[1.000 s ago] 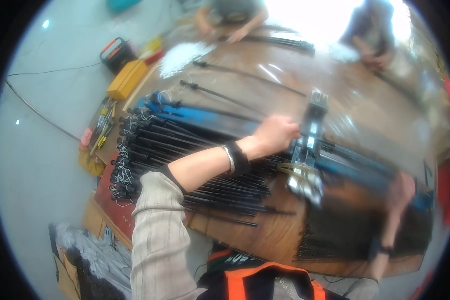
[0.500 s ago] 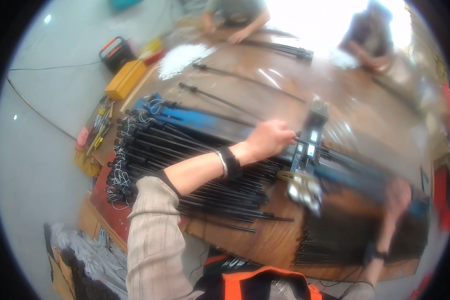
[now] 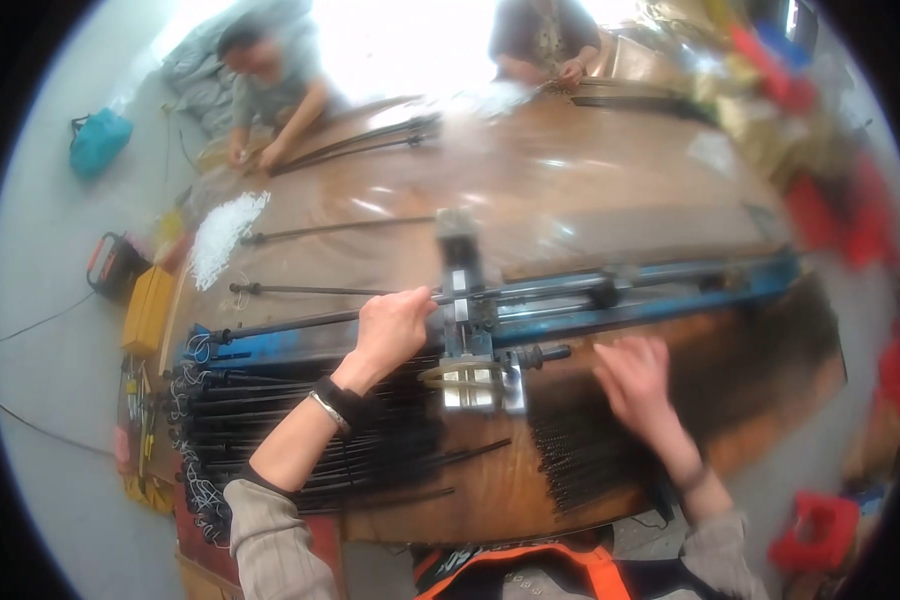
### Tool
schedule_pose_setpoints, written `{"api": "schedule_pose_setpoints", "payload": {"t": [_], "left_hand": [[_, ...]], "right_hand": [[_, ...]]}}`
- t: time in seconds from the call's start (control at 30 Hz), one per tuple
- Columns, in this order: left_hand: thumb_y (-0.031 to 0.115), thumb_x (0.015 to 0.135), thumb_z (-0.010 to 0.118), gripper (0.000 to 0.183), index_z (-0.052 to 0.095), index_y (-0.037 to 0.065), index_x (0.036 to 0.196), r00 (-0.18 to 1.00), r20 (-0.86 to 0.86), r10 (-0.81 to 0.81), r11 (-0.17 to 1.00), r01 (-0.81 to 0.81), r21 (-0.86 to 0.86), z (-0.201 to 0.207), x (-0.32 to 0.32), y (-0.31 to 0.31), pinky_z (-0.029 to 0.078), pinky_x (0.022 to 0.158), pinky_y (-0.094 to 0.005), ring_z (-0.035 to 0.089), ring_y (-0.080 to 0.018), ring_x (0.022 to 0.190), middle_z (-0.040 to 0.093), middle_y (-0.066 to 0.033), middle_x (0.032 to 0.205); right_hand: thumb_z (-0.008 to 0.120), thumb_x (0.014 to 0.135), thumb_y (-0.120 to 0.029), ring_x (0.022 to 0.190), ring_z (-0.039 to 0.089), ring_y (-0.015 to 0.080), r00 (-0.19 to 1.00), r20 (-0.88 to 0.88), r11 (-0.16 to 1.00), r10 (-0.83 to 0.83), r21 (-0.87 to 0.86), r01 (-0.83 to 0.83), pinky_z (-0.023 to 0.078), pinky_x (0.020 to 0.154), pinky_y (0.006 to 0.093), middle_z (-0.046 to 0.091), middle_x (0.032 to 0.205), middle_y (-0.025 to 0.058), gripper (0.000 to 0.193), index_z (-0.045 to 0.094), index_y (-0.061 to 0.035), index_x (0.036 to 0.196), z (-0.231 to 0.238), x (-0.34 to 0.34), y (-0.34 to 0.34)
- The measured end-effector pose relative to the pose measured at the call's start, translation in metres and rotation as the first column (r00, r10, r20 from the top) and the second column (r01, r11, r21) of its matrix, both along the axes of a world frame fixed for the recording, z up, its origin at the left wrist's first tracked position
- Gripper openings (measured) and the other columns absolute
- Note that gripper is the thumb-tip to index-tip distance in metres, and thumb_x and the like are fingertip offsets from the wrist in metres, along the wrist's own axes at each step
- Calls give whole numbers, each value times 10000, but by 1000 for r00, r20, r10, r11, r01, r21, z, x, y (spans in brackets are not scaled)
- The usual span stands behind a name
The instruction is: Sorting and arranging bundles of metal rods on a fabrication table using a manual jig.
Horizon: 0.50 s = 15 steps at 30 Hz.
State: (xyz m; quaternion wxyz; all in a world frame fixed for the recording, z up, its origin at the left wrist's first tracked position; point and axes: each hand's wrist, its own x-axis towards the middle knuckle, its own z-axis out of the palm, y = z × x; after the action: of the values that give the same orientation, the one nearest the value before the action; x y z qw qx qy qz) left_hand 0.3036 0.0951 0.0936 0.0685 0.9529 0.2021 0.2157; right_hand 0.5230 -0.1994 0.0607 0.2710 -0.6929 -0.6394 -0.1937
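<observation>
My left hand (image 3: 395, 327) is closed round a long black rod (image 3: 295, 324), right beside the clamp. The rod lies along a blue rail (image 3: 255, 347) and runs into a metal clamp fixture (image 3: 460, 315) at the middle of the table. My right hand (image 3: 638, 382), slightly blurred, hovers right of the fixture's black knob (image 3: 540, 355). Its fingers are bent and apart, with nothing visible in them. Many black rods with white cords (image 3: 300, 425) lie in a pile under and beside my left forearm. Below my right hand spreads a dense bundle of dark thin rods (image 3: 710, 400).
Across the brown table (image 3: 570, 190) two people handle rods. A heap of small white pieces (image 3: 225, 235) lies at the far left, two single rods (image 3: 340, 228) near it. A yellow box (image 3: 150, 310) and hand tools (image 3: 140, 405) line the left edge. Red bins (image 3: 820, 530) stand at right.
My right hand has come in from the rail's far right end toward the fixture. My left hand stays at the clamp on the rod. The whole view has turned to the right.
</observation>
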Motion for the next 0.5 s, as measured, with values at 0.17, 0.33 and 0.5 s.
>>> {"api": "schedule_pose_setpoints", "payload": {"t": [0.17,0.33,0.5], "left_hand": [[160,911,593,156,557,59,798,999,-37,18,1000,-19,-20,1,-4,-1,481,631,-480,633,-373,733,638,-159,752],[155,903,601,156,555,65,784,1000,3,7,1000,-7,-4,0,-8,-5,472,638,-454,635,-351,738,636,-148,741],[112,856,609,114,554,85,760,999,33,0,998,-2,58,-26,-14,-5,455,626,-424,620,-330,709,618,-125,713]], "right_hand": [[725,816,-109,975,608,296,991,-134,1000,22,17,-20,392,901,415,680,987,91,335,661,-47,1138,4,-17,10],[682,814,-9,943,607,329,900,-404,987,163,72,-147,458,845,424,664,984,135,329,645,-26,1140,-8,-32,38],[613,851,43,888,636,322,770,-625,973,124,-76,-218,510,773,385,665,976,170,281,639,-10,1125,-28,-32,27]]}}
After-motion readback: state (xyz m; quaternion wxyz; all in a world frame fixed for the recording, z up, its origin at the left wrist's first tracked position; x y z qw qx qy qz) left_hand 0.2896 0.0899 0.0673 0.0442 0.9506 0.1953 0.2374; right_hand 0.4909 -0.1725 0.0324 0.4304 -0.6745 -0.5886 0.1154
